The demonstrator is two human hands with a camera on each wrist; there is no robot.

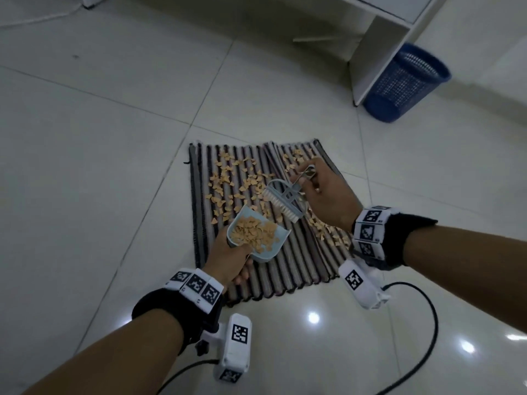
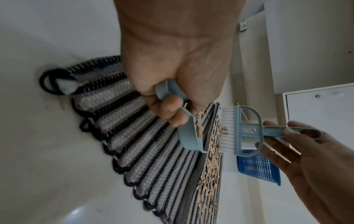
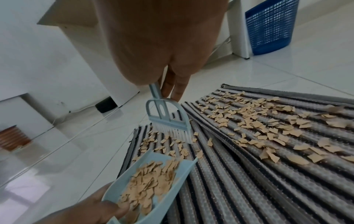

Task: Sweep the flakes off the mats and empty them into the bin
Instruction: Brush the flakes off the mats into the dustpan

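Observation:
Two striped grey-and-black mats (image 1: 288, 260) (image 3: 268, 174) (image 2: 134, 136) lie overlapped on the tiled floor, strewn with tan flakes (image 1: 231, 183) (image 3: 258, 124) (image 2: 210, 166). My left hand (image 1: 228, 258) (image 2: 168, 97) grips the handle of a light blue dustpan (image 1: 266, 246) (image 2: 188, 136) (image 3: 184, 168), lifted a little above the near mat and holding a heap of flakes. My right hand (image 1: 325, 192) (image 3: 172, 84) (image 2: 298, 141) pinches the handle of a small blue brush (image 1: 288, 201) (image 2: 241, 131) (image 3: 168, 119), white bristles hovering just beyond the pan's open edge.
A blue mesh bin (image 1: 405, 84) (image 3: 272, 25) (image 2: 258, 168) stands at the far right beside a white cabinet (image 1: 376, 47). A black cable (image 1: 422, 332) loops on the floor near my right forearm. White tiles surround the mats.

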